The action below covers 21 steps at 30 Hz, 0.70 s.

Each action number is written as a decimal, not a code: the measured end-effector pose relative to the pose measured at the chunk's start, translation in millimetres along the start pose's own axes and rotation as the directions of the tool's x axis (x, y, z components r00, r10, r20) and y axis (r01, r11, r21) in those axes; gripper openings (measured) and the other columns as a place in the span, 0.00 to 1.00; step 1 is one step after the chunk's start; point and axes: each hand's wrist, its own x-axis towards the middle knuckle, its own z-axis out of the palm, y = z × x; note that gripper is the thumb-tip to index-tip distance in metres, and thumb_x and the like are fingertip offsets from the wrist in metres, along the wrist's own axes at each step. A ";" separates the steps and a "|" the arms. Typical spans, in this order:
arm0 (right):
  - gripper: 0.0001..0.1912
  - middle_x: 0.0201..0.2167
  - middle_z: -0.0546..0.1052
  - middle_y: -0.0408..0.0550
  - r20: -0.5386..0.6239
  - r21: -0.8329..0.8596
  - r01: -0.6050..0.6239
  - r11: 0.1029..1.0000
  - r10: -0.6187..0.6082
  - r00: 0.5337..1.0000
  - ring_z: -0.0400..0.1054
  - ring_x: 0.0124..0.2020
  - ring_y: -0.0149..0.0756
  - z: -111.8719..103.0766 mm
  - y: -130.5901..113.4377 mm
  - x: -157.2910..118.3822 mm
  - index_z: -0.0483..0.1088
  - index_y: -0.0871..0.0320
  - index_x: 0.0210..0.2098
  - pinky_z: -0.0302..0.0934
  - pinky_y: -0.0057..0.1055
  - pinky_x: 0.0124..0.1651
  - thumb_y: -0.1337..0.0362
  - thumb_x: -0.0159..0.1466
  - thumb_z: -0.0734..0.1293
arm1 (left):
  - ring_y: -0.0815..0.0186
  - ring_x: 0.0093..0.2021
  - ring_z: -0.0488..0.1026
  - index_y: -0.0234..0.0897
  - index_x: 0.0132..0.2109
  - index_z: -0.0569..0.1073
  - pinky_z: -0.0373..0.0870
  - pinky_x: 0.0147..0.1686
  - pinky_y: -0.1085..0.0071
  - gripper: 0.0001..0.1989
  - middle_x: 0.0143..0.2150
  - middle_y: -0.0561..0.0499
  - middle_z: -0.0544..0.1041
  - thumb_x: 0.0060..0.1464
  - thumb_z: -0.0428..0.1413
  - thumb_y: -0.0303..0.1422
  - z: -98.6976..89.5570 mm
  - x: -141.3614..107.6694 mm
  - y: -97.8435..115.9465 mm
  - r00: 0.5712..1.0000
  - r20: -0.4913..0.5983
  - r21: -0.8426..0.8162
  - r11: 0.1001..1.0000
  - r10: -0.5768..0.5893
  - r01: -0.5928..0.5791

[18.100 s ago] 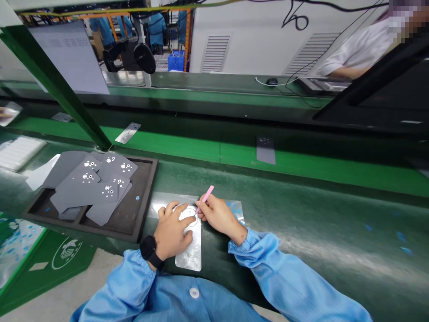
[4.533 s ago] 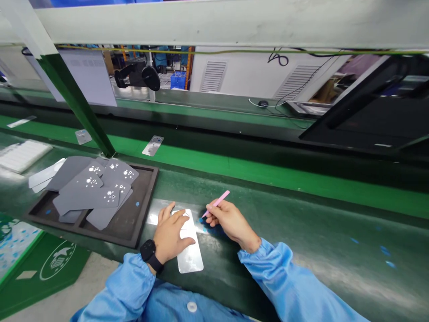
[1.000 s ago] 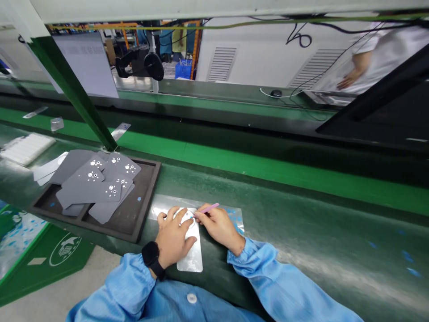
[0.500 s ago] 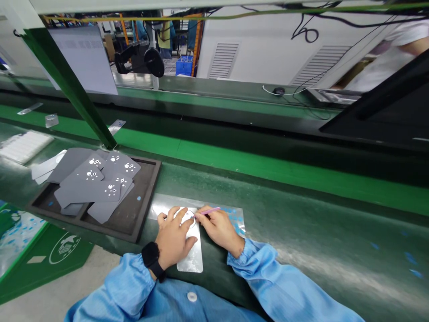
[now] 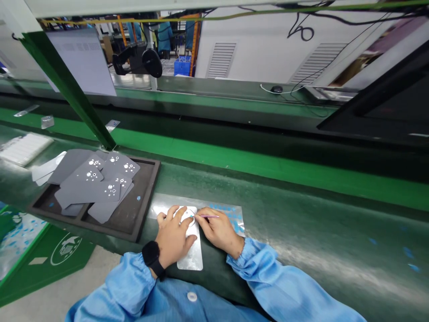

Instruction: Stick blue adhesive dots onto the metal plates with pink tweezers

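Note:
My left hand (image 5: 172, 233) lies spread on a narrow silvery plate (image 5: 191, 257), its fingers around a round opening near the plate's top end. My right hand (image 5: 217, 229) pinches slim pink tweezers (image 5: 209, 216), nearly flat, with their tip at that opening. Beneath the plate lies a wider shiny sheet (image 5: 161, 202) carrying small blue dots (image 5: 231, 215) on its right part. A black watch (image 5: 150, 254) circles my left wrist. Blue sleeves cover both forearms.
To the left stands a dark foam tray (image 5: 148, 197) holding grey perforated sheets (image 5: 89, 183). A white stack (image 5: 25, 149) lies beyond it. The green bench (image 5: 301, 223) stretches right, a green post (image 5: 67, 85) rises behind the tray, and a black monitor (image 5: 378, 105) stands at upper right.
The pink tweezers have dropped from a raised tilt to nearly flat, their tip now at the round opening. Both hands have closed in on it. The white-clad person at upper right has gone from view.

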 end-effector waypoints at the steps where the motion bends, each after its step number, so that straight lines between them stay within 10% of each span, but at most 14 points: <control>1: 0.13 0.26 0.77 0.48 0.004 0.004 -0.004 1.000 0.004 1.000 0.72 0.29 0.37 -0.1 -0.3 -0.3 0.70 0.57 0.30 0.64 0.31 0.35 0.64 0.67 0.57 | 0.48 0.60 0.58 0.42 0.51 0.71 0.58 0.48 0.48 0.19 0.60 0.44 0.67 0.51 0.60 0.38 0.7 0.1 -0.2 1.000 -0.005 -0.001 1.000 0.001 -0.001; 10: 0.10 0.27 0.75 0.48 0.010 0.030 -0.318 0.948 0.318 0.948 0.70 0.31 0.37 -13.3 -0.6 23.9 0.66 0.57 0.28 0.63 0.31 0.37 0.68 0.62 0.56 | 0.41 0.62 0.54 0.36 0.48 0.69 0.56 0.50 0.43 0.26 0.60 0.35 0.63 0.44 0.65 0.42 5.8 -13.8 -4.9 0.993 -0.119 0.034 0.999 0.010 -0.006; 16: 0.04 0.32 0.72 0.51 0.317 -0.219 -0.249 0.943 0.310 0.896 0.67 0.34 0.36 -12.6 -19.2 43.1 0.68 0.59 0.30 0.60 0.30 0.40 0.71 0.54 0.63 | 0.42 0.60 0.56 0.38 0.50 0.68 0.57 0.50 0.43 0.32 0.59 0.36 0.62 0.39 0.67 0.46 13.4 -20.9 -2.3 0.987 -0.154 0.020 0.999 -0.043 0.047; 21: 0.07 0.22 0.67 0.40 0.391 0.084 -0.485 0.870 0.419 0.819 0.61 0.23 0.31 -10.9 -11.2 52.7 0.64 0.57 0.30 0.56 0.27 0.26 0.67 0.51 0.66 | 0.44 0.57 0.59 0.39 0.49 0.67 0.61 0.48 0.46 0.28 0.57 0.37 0.63 0.43 0.65 0.43 15.1 -23.5 4.8 0.936 -0.346 0.020 0.997 -0.058 0.069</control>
